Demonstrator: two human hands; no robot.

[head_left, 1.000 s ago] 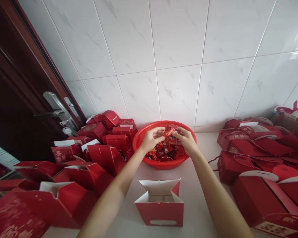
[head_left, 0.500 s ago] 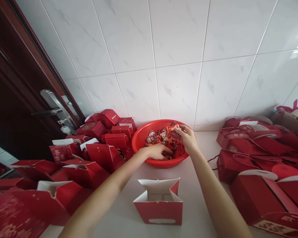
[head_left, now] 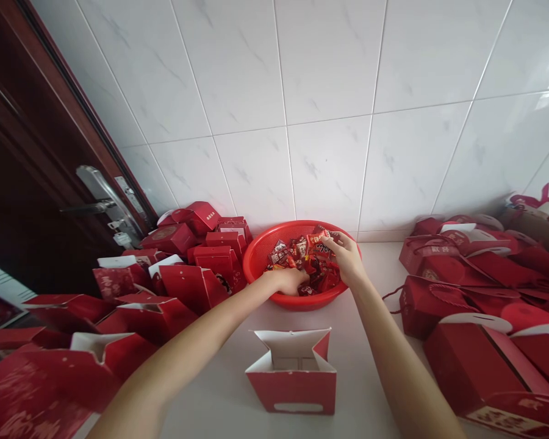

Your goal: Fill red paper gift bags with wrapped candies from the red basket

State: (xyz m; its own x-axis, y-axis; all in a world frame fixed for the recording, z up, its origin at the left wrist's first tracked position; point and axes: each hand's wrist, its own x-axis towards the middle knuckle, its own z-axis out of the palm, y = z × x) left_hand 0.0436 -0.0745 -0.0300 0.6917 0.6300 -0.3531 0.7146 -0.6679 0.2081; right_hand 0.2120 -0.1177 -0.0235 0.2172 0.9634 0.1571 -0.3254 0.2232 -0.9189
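A red plastic basket (head_left: 258,253) with a perforated wall stands against the tiled wall and holds a heap of wrapped candies (head_left: 318,268). My right hand (head_left: 346,255) is over the basket's right side, thumb and fingers closed on a red-wrapped candy (head_left: 318,238); a darker wrapper shows by its fingers. My left hand (head_left: 291,280) reaches over the front rim, its fingers bunched together and bent down among the candies. Whatever those fingertips grip is hidden. In front of the basket, between my forearms, an open red gift box (head_left: 302,390) stands upright, its white inside showing.
Several open red boxes (head_left: 192,286) crowd the left side, near a dark door with a metal handle (head_left: 101,189). On the right, rows of red boxes (head_left: 476,360) stand, some with cord handles. The white table (head_left: 224,390) shows around the middle box.
My left hand has shifted slightly left within the basket, and its fingers are drawn closer together. My right hand stays nearly still with the candy. The box in front has not moved.
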